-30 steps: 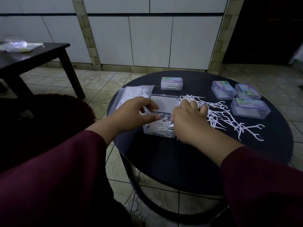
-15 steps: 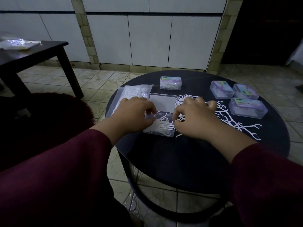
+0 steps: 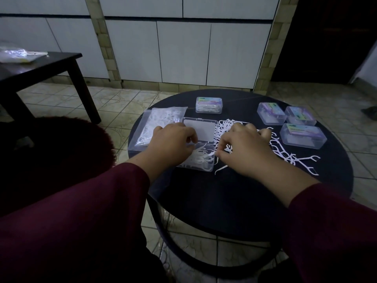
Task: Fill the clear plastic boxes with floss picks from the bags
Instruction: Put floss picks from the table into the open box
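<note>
An open clear plastic box (image 3: pixel 201 163) with its lid (image 3: pixel 201 130) laid back sits on the round dark table (image 3: pixel 224 193); white floss picks lie inside it. My left hand (image 3: pixel 170 142) rests at the box's left edge, fingers curled over the picks in it. My right hand (image 3: pixel 242 149) pinches a few floss picks at the box's right rim. A loose pile of floss picks (image 3: pixel 285 152) spreads to the right. A clear bag of floss picks (image 3: pixel 157 121) lies left of the lid.
One closed labelled box (image 3: pixel 208 104) stands at the back middle, three more (image 3: pixel 299 124) at the back right. A dark side table (image 3: pixel 40 67) with a plastic bag (image 3: pixel 18 54) stands at the left. Tiled floor surrounds the table.
My right hand has drawn back from the pile to the box's right rim with picks between thumb and finger. My left hand has settled lower over the box's left side.
</note>
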